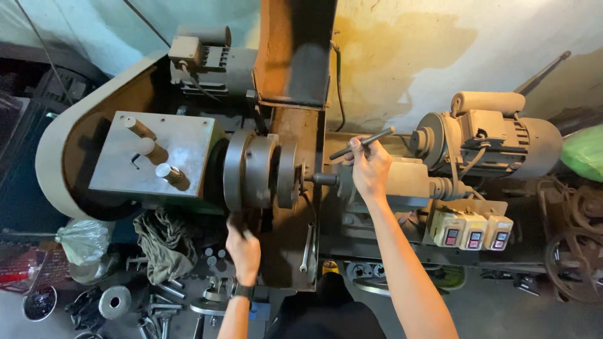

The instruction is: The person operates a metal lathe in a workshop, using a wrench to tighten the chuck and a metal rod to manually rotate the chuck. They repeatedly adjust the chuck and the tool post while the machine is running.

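I look down on a metal lathe with a round grey chuck (254,169) at its middle. My right hand (369,168) grips a dark metal rod (367,142) that sticks up and to the right above the carriage. A short dark workpiece (323,179) pokes out of the chuck just left of that hand. My left hand (244,248) reaches up under the chuck's near side with fingers curled on something dark; what it holds is hidden. A dark watch sits on that wrist.
A grey headstock (151,160) with three knobs lies left. An electric motor (502,141) sits right, above three switch boxes (472,230). A rag (164,242), a plastic bag (81,240), loose bolts and metal parts (157,301) litter the lower left. A wrench (306,248) hangs near centre.
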